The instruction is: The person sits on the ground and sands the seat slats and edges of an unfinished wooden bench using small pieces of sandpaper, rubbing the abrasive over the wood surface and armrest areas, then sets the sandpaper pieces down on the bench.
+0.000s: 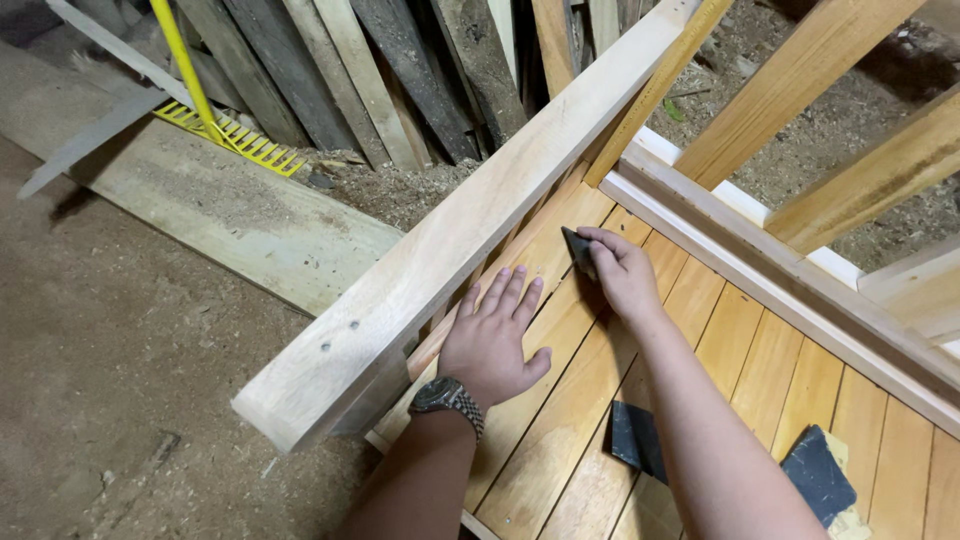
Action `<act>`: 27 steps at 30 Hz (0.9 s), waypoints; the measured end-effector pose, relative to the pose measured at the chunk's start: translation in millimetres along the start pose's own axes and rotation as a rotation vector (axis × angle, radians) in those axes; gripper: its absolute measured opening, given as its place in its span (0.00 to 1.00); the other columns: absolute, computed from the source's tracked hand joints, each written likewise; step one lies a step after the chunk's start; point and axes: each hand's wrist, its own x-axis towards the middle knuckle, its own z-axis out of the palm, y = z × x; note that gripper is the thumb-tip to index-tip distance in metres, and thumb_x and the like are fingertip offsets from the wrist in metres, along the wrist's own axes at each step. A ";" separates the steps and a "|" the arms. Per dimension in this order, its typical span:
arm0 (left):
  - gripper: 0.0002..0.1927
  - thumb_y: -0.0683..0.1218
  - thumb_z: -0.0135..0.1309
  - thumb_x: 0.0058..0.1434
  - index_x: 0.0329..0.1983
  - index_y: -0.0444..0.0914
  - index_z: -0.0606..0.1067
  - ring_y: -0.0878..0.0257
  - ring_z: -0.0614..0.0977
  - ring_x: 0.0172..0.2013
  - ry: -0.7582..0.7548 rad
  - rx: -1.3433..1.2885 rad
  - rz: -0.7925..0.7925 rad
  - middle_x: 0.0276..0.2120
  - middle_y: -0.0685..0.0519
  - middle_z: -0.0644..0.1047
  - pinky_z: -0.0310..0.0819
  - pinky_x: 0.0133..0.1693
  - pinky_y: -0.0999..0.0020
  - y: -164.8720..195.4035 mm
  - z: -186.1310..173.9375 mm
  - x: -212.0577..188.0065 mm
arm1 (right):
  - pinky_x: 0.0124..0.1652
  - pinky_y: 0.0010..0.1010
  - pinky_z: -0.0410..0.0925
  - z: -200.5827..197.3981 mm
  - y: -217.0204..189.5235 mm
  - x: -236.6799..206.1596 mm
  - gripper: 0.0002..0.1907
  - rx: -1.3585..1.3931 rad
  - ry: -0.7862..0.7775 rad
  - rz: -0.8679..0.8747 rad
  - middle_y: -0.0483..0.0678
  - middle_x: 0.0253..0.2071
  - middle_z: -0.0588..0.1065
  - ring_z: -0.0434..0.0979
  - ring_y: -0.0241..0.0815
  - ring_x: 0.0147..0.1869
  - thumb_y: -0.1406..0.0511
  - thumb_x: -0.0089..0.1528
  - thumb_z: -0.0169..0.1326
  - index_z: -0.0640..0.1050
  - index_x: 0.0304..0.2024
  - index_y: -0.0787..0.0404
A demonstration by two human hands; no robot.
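A dark sandpaper piece (577, 249) is pinched in the right hand (622, 275) against the slatted wooden panel (560, 420). The left hand (490, 340) is laid flat, fingers spread, beside the raised side rail (450, 240). Spare sandpaper sheets (815, 475) are seen nearby.

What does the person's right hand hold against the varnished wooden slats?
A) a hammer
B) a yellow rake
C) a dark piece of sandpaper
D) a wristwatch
C: the right hand presses a small dark piece of sandpaper onto the wooden slats, while the left hand lies flat beside it.
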 end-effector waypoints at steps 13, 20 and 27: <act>0.47 0.65 0.46 0.57 0.73 0.35 0.53 0.55 0.50 0.73 0.006 -0.001 0.004 0.74 0.44 0.51 0.38 0.68 0.50 -1.0 7.0 3.4 | 0.66 0.50 0.58 36.6 -20.9 -24.0 0.21 -0.592 0.034 -0.309 0.58 0.55 0.76 0.72 0.55 0.65 0.62 0.58 0.59 0.77 0.52 0.65; 0.47 0.65 0.46 0.58 0.74 0.36 0.54 0.55 0.50 0.74 0.013 -0.003 0.002 0.75 0.45 0.52 0.39 0.69 0.49 0.6 6.2 2.1 | 0.64 0.42 0.66 39.8 -13.9 -19.8 0.18 -0.539 0.082 -0.299 0.55 0.58 0.77 0.75 0.54 0.65 0.67 0.60 0.55 0.78 0.53 0.63; 0.47 0.65 0.46 0.58 0.74 0.35 0.54 0.55 0.50 0.74 -0.013 -0.010 -0.006 0.75 0.45 0.51 0.38 0.69 0.50 -0.7 4.6 2.8 | 0.63 0.44 0.66 49.6 -13.4 -17.3 0.28 -0.368 0.165 -0.206 0.64 0.61 0.72 0.72 0.63 0.65 0.68 0.56 0.56 0.74 0.60 0.69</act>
